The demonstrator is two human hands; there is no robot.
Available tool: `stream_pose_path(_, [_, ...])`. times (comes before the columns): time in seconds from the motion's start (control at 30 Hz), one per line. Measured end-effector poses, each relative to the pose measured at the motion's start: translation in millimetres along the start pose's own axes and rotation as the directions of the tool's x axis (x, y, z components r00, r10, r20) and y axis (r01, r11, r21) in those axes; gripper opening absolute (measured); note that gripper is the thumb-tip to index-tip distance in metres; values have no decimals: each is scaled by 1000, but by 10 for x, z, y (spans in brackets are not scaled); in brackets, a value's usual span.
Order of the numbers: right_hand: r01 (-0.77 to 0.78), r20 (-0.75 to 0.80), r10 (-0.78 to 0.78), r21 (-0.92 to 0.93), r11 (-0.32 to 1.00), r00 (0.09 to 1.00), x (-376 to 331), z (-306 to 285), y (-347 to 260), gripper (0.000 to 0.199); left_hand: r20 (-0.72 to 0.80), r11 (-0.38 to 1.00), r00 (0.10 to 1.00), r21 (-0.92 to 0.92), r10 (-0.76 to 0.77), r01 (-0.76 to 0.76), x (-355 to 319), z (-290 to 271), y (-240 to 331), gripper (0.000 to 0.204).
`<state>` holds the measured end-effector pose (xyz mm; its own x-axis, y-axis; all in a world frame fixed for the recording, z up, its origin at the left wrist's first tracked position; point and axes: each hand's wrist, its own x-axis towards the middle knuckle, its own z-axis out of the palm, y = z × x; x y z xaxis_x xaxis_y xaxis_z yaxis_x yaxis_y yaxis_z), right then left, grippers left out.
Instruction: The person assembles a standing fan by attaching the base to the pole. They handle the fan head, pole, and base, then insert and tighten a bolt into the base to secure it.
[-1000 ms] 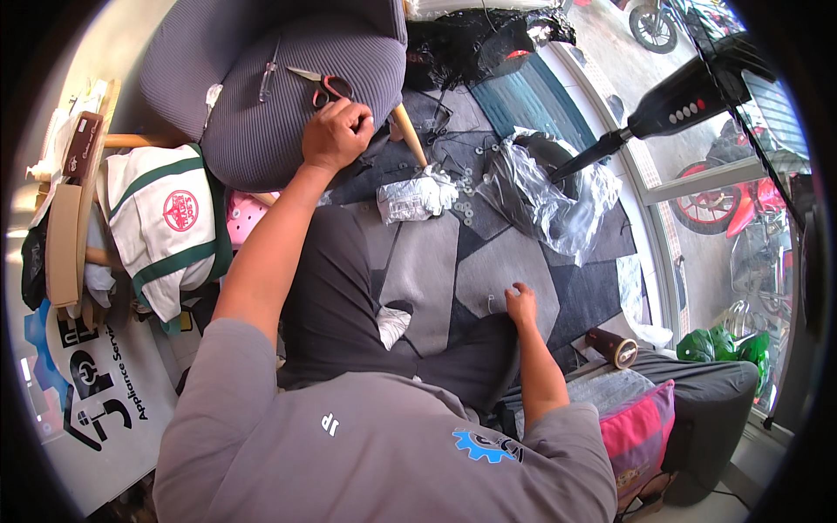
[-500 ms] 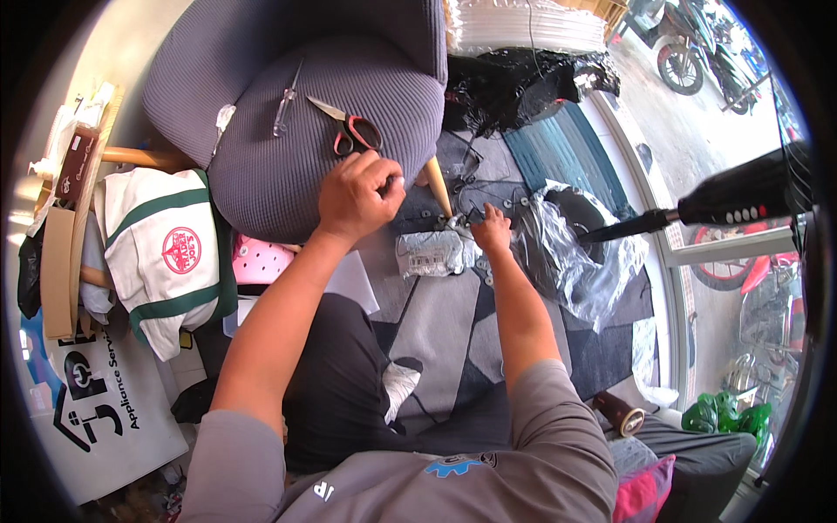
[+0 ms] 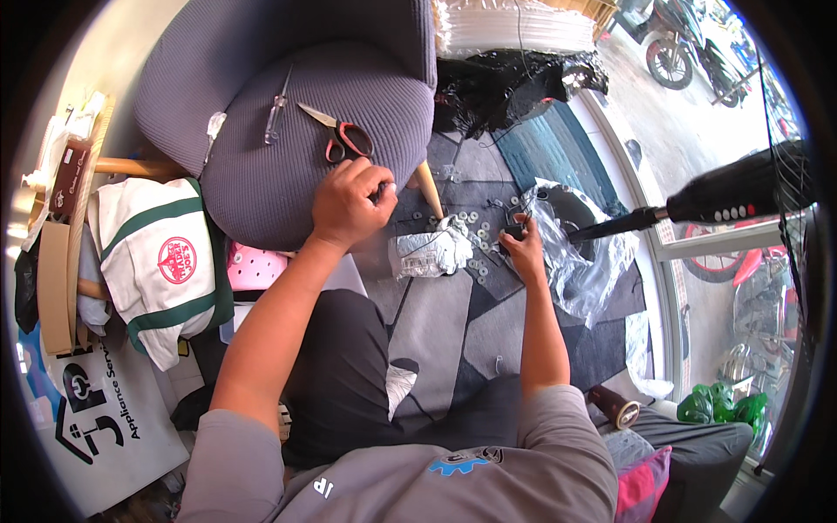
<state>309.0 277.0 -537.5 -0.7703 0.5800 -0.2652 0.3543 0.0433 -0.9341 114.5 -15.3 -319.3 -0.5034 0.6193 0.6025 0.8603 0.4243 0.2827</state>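
My left hand (image 3: 353,202) is closed in a fist at the front edge of the grey ribbed chair seat (image 3: 261,183), round a small dark thing mostly hidden by the fingers. Just beyond it on the seat lie scissors (image 3: 352,138) with black and red handles and a slim screwdriver (image 3: 276,113) with a clear handle. Over the rug, my right hand (image 3: 527,253) grips a small black boxy piece (image 3: 514,231) between thumb and fingers. Several small round discs (image 3: 476,247) are scattered left of it, beside a whitish plastic-wrapped bundle (image 3: 420,254).
Crumpled clear plastic (image 3: 584,283) surrounds a dark round thing at right, near a black fan (image 3: 741,196). A wooden chair leg (image 3: 429,188) stands between my hands. A white and green cloth bag (image 3: 157,253) is at left. Black plastic (image 3: 488,87) lies behind.
My right hand has moved right, away from the wrapped bundle, and the black boxy piece now shows in it. More of the discs are visible. My left hand stays closed at the seat edge.
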Motion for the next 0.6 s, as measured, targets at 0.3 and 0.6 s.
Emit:
stream_pose_path(0.3, [-28, -277, 3, -84, 996, 961, -1730, -913, 204, 56, 54, 999, 998, 32, -13, 12, -51, 21, -21, 7])
stream_pose_path(0.6, [-308, -670, -12, -356, 882, 743, -2217, -1568, 1267, 67, 26, 999, 999, 37, 38, -39, -55, 25, -10, 6])
